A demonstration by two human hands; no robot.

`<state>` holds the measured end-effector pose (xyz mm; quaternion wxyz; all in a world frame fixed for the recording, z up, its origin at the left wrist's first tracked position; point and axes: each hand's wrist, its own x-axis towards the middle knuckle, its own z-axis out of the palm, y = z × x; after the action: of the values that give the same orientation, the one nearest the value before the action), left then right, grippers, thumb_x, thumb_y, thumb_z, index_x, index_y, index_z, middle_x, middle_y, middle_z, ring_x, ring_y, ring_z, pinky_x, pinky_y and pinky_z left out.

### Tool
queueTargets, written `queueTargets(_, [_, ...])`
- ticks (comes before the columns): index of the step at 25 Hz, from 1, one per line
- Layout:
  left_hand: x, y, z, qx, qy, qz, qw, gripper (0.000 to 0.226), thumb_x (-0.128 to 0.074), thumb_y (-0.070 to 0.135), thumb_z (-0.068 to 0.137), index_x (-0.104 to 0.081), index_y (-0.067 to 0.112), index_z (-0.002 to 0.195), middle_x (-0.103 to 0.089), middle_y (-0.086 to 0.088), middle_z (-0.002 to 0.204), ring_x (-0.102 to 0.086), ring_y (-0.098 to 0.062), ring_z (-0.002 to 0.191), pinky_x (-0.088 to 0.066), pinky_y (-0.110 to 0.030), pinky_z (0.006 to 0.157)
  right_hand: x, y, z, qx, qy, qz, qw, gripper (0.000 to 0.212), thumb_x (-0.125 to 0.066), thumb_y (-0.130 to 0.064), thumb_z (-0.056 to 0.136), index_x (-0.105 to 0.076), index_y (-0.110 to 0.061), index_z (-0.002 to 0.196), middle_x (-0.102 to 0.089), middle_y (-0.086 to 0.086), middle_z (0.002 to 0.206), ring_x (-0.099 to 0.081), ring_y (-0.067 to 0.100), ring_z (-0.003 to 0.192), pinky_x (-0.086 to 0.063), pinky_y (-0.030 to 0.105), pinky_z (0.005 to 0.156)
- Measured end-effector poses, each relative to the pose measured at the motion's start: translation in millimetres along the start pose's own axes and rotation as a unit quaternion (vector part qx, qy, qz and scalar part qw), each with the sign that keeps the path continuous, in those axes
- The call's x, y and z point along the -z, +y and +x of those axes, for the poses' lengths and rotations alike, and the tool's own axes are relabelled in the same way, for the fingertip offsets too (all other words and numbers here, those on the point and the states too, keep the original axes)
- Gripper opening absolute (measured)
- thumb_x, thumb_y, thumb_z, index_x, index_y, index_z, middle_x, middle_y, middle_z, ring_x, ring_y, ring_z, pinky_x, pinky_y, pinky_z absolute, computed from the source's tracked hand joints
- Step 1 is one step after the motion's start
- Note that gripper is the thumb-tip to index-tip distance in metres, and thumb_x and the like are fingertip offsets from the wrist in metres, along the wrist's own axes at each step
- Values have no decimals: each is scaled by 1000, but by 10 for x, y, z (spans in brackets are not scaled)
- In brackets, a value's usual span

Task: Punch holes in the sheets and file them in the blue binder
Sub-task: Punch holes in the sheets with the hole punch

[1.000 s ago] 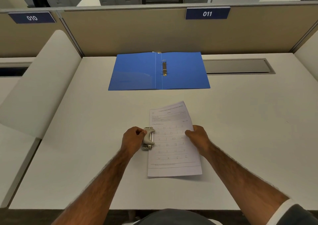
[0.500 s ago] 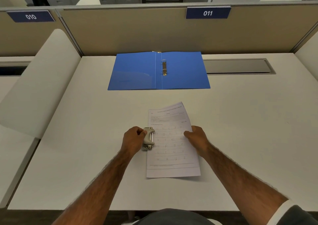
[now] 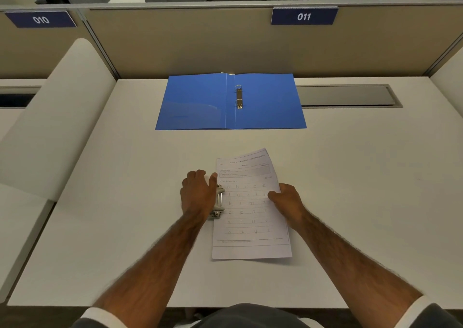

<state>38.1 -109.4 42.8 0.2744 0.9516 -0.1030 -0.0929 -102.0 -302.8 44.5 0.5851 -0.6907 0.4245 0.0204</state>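
Observation:
A blue binder (image 3: 200, 102) lies spread flat at the back of the white desk (image 3: 363, 177), its metal ring clip (image 3: 239, 97) near the spine. In front of me lie printed sheets (image 3: 250, 227) with their left edge inside a grey hole punch (image 3: 219, 202). My left hand (image 3: 199, 194) lies flat on top of the punch, fingers stretched out and palm down. My right hand (image 3: 288, 202) pinches the sheets' right edge, with the thumb on top of the paper.
A beige partition (image 3: 175, 44) with blue signs 010 and 011 closes off the desk's back. A grey cable flap (image 3: 345, 95) sits in the desk right of the binder. White curved side dividers (image 3: 62, 117) stand at both sides.
My left hand has gone from a fist around the punch lever to a flat palm on top of it. The sheets have slid slightly left.

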Motion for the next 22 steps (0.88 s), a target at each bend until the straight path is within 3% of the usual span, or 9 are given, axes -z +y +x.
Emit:
queueTargets(3, [-75,17,35,-18,2,10,1000,52,-43,48,101,-54,10,134,-53,-10,139,-48,-29,128,-38,-46,108,6,1,5,0,4,-5,1000,19,-54,-9,88,-67,-5,100,-72,13,99,-67,23,78,-54,29,64])
queueTargets(9, [-127,-8,61,-22,7,33,999,53,-38,47,103,-51,9,138,-46,-14,149,-39,-31,139,-30,-48,116,10,-1,8,0,7,-11,1000,18,-55,-11,87,-67,-7,100,-71,9,95,-67,21,75,-51,25,58])
queueTargets(17, [-179,147,102,10,-25,70,997,69,-22,57,102,-32,11,152,-19,-15,165,-14,-33,152,-11,-50,124,7,-11,1,3,1,-15,1000,18,-54,-13,89,-67,-10,102,-70,4,93,-67,18,76,-50,21,56])
queueTargets(22, [-259,135,105,40,-29,91,995,66,-16,50,104,-14,13,159,-1,-10,168,2,-30,155,1,-48,125,11,1,21,2,8,-24,1000,14,-54,-12,85,-67,-8,89,-68,4,84,-63,16,67,-48,21,53])
